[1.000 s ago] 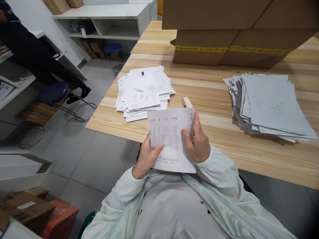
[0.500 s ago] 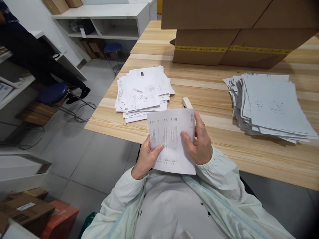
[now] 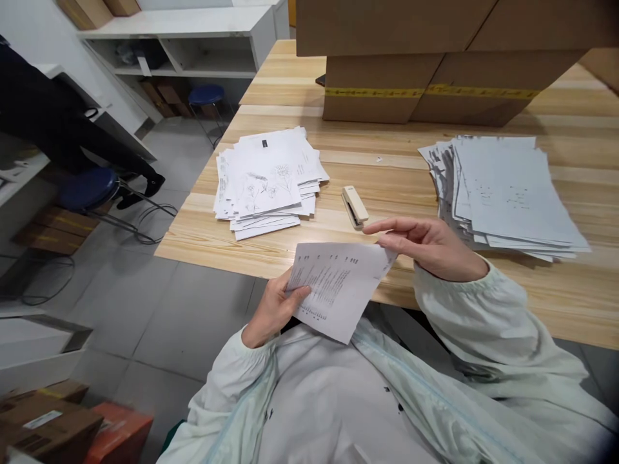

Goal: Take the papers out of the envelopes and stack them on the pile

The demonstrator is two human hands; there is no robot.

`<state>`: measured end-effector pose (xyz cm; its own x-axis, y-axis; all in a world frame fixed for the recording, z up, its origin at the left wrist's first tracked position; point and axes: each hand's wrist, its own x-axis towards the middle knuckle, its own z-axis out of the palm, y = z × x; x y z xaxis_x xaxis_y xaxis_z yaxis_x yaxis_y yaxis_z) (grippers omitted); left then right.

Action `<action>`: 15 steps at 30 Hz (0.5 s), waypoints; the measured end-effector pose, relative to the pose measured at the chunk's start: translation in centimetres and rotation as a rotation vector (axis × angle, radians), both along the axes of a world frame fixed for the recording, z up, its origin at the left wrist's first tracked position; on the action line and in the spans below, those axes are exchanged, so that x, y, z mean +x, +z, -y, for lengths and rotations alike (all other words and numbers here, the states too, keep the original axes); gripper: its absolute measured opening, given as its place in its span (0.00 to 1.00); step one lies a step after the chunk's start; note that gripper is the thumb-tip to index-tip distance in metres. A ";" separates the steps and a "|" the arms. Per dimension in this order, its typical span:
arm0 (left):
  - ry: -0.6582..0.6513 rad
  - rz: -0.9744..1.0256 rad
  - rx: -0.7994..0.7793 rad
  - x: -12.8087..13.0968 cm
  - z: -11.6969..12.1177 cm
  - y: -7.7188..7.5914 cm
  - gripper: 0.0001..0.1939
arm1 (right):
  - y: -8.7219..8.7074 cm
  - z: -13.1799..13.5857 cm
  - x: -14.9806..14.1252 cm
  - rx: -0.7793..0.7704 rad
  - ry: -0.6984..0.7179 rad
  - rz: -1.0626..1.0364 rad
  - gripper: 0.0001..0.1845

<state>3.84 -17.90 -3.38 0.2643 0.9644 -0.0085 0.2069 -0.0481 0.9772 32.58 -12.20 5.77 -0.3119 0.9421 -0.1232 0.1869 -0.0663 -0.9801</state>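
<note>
Printed sheets of paper [image 3: 333, 290] are tilted in front of my chest, with lines of text on the upper side. My left hand [image 3: 276, 306] grips their left edge, thumb on top and fingers underneath. Above the sheets' far right corner is my right hand [image 3: 430, 248], its index finger stretched out and its thumb a little apart. That fingertip comes close to the near end of a cream stapler [image 3: 354, 207] lying on the table; I cannot tell whether they touch.
On the wooden table [image 3: 387, 142], a paper stack with flower drawings [image 3: 265, 180] sits left and another paper stack [image 3: 512, 193] right. Cardboard boxes [image 3: 377, 90] stand behind. Left of the table are blue stools [image 3: 89, 187] and a person in dark trousers [image 3: 72, 122].
My right hand has let go of the sheets' right side and moved up and right, close to the stapler. My left hand still holds the sheets, which have tilted and dipped, uncovering the stapler.
</note>
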 end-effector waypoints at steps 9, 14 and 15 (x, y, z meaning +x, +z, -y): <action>-0.055 -0.042 -0.002 -0.5 0.0 -0.3 0.12 | 0.1 -0.4 1.2 -0.109 0.161 -0.031 0.24; -0.063 -0.066 -0.017 -0.7 0.1 -0.2 0.11 | -0.8 -0.8 1.6 -0.141 0.253 -0.073 0.21; -0.067 -0.066 -0.014 -0.8 0.1 -0.1 0.11 | -0.8 -0.7 1.5 -0.135 0.266 -0.073 0.21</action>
<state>3.08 -18.04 -3.53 0.3267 0.9442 -0.0410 0.2671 -0.0507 0.9623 34.08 -11.50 4.94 -0.5584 0.8027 -0.2097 0.1445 -0.1548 -0.9773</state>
